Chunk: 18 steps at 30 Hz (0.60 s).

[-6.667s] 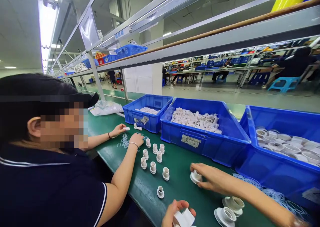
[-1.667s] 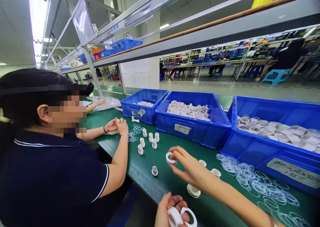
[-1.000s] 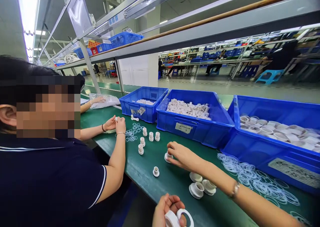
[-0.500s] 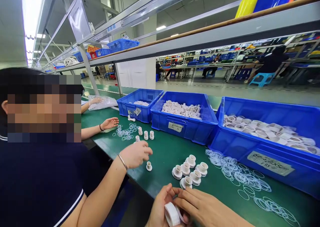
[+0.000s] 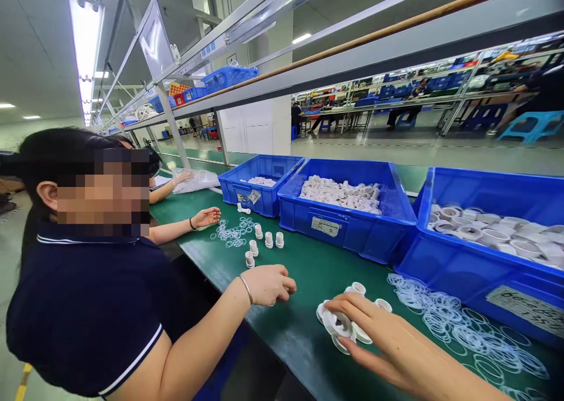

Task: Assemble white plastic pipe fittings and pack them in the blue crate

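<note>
My right hand (image 5: 379, 336) reaches in from the lower right, its thumb and fingers around a white flanged ring (image 5: 338, 324) over the group of white flanged fittings (image 5: 358, 288) on the green table. The hand partly hides that group. My left hand is out of the frame. To the right of my hand lies a long heap of thin clear rings (image 5: 467, 324). White curved parts (image 5: 497, 227) fill the blue bin behind them.
A person (image 5: 97, 295) sits at the left, one hand (image 5: 271, 284) over the green table (image 5: 308, 271). Several small white fittings (image 5: 268, 240) stand beside loose rings (image 5: 233, 233). Two more blue bins (image 5: 343, 230) hold white parts. A shelf rail (image 5: 335, 66) crosses above.
My hands have parted; the right has carried a white ring to the fittings, and the left has left the view. The camera has turned left. The co-worker's near hand no longer has a fitting beneath it.
</note>
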{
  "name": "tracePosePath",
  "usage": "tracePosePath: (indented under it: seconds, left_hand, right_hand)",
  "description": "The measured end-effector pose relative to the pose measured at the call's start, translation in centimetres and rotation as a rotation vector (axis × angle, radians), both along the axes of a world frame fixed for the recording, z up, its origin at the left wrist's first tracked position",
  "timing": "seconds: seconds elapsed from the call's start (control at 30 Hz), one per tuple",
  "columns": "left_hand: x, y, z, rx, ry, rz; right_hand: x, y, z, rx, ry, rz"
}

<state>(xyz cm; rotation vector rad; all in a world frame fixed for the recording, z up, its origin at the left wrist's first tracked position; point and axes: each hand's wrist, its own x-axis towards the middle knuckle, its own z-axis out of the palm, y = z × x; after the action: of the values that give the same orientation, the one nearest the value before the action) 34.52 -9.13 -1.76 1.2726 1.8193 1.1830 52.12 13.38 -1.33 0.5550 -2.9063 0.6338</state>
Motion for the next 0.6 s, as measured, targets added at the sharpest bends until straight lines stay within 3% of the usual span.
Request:
tracePosePath:
  seconds: [0.07, 0.17, 0.27, 0.47, 0.6]
  left_hand:
    - [-0.4, 0.1, -0.1, -0.031, 0.092, -0.109]
    - [-0.6, 0.2, -0.8, -0.073, 0.387, -0.272]
    - [-1.2, 1.1, -2.0, -0.132, 0.601, -0.352]
    - [-3.1, 4.7, -3.9, -0.17, 0.589, -0.338]
    - [-2.9, 5.3, -4.1, -0.168, 0.562, -0.3]
  right_hand:
    - [-1.7, 0.2, -0.4, 0.013, -0.017, -0.03]
    - [-4.6, 0.2, -0.8, 0.012, 0.011, -0.058]
    - [-6.8, 0.0, -0.9, 0.011, 0.041, -0.055]
    - [-9.2, 0.1, -1.2, 0.092, 0.061, -0.032]
    - [-9.8, 1.1, -2.3, 0.094, 0.08, -0.092]
